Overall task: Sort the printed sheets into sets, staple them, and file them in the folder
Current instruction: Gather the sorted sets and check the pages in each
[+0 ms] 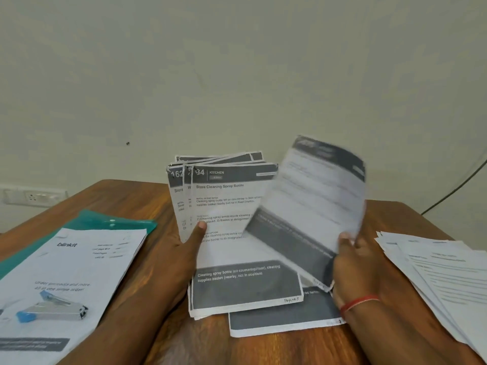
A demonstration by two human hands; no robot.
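Table [137, 198] centre: stack [226, 201] gripped by left hand [181, 256], sheet [311, 206] pinched by right hand [353, 270]; stack could be scattered by slack grip.

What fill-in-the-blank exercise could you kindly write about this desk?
The stapler lies on a printout printed with the word ____.
The left hand holds a stack whose front page is titled Store Cleaning Spray ____.
The right hand, holding a blurred sheet, has a ____ thread round its wrist.
Missing words: blinkit; Bottle; red.
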